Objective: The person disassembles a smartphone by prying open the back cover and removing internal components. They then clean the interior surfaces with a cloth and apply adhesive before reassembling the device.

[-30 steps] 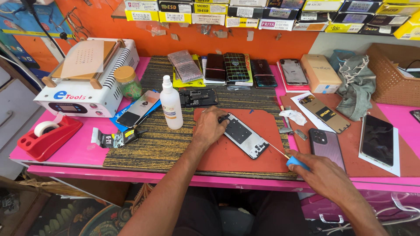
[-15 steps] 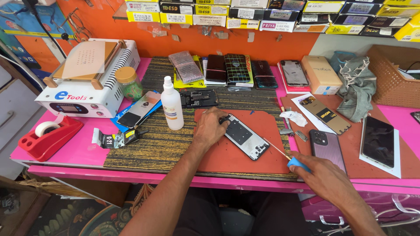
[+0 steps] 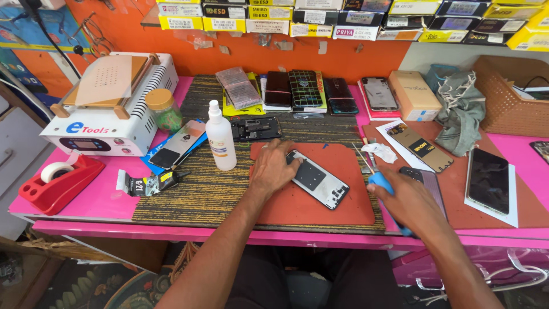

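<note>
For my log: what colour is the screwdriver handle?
Blue, seen in the head view: the right hand holds the screwdriver.

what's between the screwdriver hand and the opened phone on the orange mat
Nothing visible. The right hand holds a blue-handled screwdriver just right of the opened phone, with only bare orange mat between them. The left hand rests on the phone's far end, away from that path.

On the pink bench (image 3: 103, 200) a white spray bottle (image 3: 220, 137) stands upright beside a white machine (image 3: 108, 109) with a jar (image 3: 164, 110) near it. A red tape dispenser (image 3: 57, 180) lies at the left edge. Several phones (image 3: 309, 90) lie in a row at the back, and a brown basket (image 3: 506, 94) stands at the right.
</note>
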